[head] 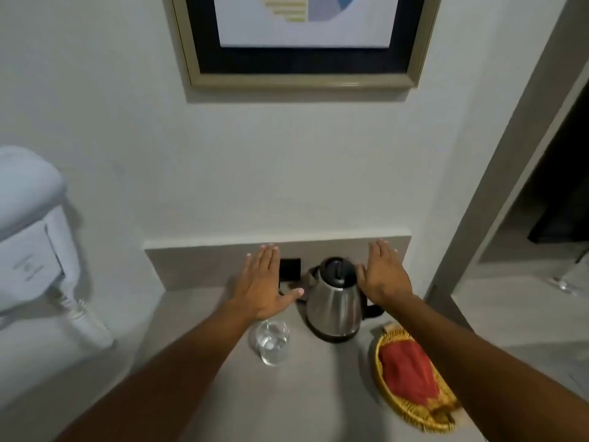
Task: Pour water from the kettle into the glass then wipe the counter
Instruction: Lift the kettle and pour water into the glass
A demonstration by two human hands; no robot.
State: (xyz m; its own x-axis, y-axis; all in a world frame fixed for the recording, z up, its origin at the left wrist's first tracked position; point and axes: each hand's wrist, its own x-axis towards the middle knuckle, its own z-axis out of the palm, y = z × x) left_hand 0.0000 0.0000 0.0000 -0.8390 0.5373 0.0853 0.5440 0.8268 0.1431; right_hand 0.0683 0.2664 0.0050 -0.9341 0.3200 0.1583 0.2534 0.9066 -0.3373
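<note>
Head view: upright brushed-steel kettle between flat, spread, empty left hand and right hand, untouched.

Open grey counter lies between the glass at left and the woven basket holding a red cloth at right. The steel kettle blocks the back centre, a wall close behind, with a black socket left of the kettle.

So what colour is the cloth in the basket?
Red. The cloth lies in a yellow woven basket, clearest in the head view.
</note>
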